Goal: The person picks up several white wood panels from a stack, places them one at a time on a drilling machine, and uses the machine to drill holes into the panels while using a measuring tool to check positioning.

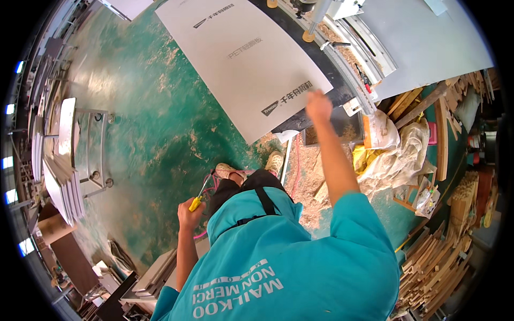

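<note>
My left hand point(189, 215) is closed round an air blow gun point(196, 203) with a yellow body and a thin metal tube pointing up and away. A pink hose point(200, 235) shows just below that hand. Ahead of me a large white printed board point(241, 69) lies on a machine table, its left part jutting out over the floor. My right hand point(319, 106) is at the board's near right corner, fingers curled over the edge; the fingertips are partly hidden.
Right of the board runs a machine rail point(350, 75) with clamps, beside a grey table point(428, 43). Sawdust point(310, 176) and white sacks point(404, 155) lie to my right, with stacked wood strips point(436, 267) beyond. A cart with panels point(67, 160) stands left on the green floor point(139, 123).
</note>
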Tool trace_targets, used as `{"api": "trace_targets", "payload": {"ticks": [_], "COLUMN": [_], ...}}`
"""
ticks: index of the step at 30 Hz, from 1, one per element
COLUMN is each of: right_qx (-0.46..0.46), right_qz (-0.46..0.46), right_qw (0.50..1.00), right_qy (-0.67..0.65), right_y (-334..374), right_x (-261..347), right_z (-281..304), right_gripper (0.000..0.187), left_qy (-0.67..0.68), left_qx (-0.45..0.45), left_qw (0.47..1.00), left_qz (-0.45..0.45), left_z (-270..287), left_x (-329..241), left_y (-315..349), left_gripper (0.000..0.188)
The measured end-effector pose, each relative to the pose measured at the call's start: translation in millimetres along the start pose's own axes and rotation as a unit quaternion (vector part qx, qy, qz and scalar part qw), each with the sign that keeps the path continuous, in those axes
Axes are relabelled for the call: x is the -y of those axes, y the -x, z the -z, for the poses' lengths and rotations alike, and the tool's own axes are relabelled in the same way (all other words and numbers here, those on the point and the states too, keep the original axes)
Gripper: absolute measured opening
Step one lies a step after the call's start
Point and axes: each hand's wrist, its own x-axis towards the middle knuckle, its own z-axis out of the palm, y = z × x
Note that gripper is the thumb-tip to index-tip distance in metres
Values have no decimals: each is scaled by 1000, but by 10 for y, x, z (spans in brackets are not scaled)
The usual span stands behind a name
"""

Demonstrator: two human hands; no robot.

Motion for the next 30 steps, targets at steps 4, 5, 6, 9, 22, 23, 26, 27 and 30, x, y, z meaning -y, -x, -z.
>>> {"api": "trace_targets", "payload": {"ticks": [4,5,6,9,22,23,26,27,30], "right_qx": [-3,-3,33,226,274,289,186,163,88], "right_qz": [129,73,134,233,527,545,354,308,230], "right_qw": [981,963,956,925,802,784,907,923,962], "right_qy": [-148,-260,-260,-195,-68,-77,-128,-163,-114], "right_y": [1262,1609,1863,2075,1550,1533,829,509,-354], "right_x": [1161,1603,1790,2188,1642,1667,2131,2302,2592], "right_z": [-506,-385,-595,-447,-255,-236,-255,-297,-625], "right_gripper": [9,9,10,12,12,14,17,18,22], "left_qy": [12,23,15,8,91,98,122,126,85], "left_qx": [14,10,8,-14,-35,-42,-29,-20,-19], "left_qw": [1000,1000,1000,999,995,994,991,989,995], "left_qz": [17,15,-2,-37,-28,-13,54,72,55], "left_z": [105,113,129,157,222,185,147,188,245], "left_x": [22,50,58,142,350,452,553,581,715], "left_y": [-70,-81,-137,-289,-534,-506,-346,-323,-207], "left_gripper": [30,30,30,29,27,28,29,29,28]}}
